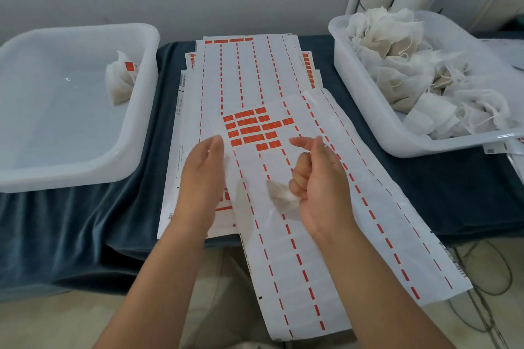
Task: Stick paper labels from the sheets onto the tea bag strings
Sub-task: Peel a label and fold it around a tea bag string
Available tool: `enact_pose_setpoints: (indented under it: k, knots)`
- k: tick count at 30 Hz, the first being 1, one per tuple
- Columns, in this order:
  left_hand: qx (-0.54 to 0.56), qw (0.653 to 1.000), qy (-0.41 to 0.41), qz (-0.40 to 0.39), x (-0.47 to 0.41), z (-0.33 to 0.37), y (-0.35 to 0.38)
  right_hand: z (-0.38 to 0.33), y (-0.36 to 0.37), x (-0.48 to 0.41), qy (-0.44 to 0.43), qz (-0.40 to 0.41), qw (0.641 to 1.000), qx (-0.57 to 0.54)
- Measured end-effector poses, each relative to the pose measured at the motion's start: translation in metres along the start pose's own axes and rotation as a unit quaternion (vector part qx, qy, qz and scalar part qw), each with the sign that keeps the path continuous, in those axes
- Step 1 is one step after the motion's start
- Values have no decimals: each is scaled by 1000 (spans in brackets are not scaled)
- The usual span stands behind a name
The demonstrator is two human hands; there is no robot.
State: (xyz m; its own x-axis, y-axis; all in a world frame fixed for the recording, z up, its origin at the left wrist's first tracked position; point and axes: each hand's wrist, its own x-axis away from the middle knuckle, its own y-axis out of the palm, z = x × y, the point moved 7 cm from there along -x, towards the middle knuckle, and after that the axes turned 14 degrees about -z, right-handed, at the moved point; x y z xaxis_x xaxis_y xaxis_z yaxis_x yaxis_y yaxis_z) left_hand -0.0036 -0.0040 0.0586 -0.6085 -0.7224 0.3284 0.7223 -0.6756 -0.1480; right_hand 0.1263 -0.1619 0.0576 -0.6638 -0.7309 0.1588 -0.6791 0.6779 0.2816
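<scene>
Gripping tea bag (280,196) in curled R hand (317,178), L hand (202,176) flat, holding nothing, over label sheet (326,249)

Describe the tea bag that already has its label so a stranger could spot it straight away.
Find the white tub on the left of the blue-covered table. Against its right wall lies the tea bag. Unlike the heap in the right-hand tub, it carries an orange label.

Tea bag (279,196) blurred, largely buried in right hand's (320,184) curled fingers (300,176); string not discernible. Print on red labels (252,127) too small to read. Lower sheets (307,65) mostly covered by top sheet (246,73). Right tub (351,88) cut by frame edge.
</scene>
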Motion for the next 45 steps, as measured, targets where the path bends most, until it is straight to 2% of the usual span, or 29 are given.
enact_pose_setpoints:
  k: [3,5,6,9,11,13,15,19,23,32,41,45]
  knots:
    - [105,990,-92,-22,-23,-6,-5,-2,-15,-8,36,24,994,101]
    - [184,975,-119,-24,-32,-3,-8,0,-20,-14,58,19,992,110]
    - [185,974,-127,-33,-36,-2,-8,3,-22,-16,71,16,991,109]
    - [40,985,-130,-109,-46,-1,2,12,-27,-21,106,13,989,102]
    - [-79,983,-108,-124,-45,-1,11,15,-27,-22,114,3,988,101]
    - [-133,981,-69,-124,-41,2,18,15,-25,-22,114,-6,987,111]
    - [-131,984,-21,-120,-32,7,22,10,-26,-20,92,8,985,145]
    - [-59,991,54,-109,-13,15,19,-14,-18,-17,-15,17,964,265]
    - [84,986,34,-142,2,16,24,-25,-11,-18,-32,17,923,384]
    - [165,976,16,-143,14,12,33,-28,6,-4,-121,13,896,426]
    - [100,986,56,-124,22,18,31,-42,15,8,-181,6,874,450]
    - [69,990,67,-107,20,22,28,-46,19,10,-184,2,847,499]
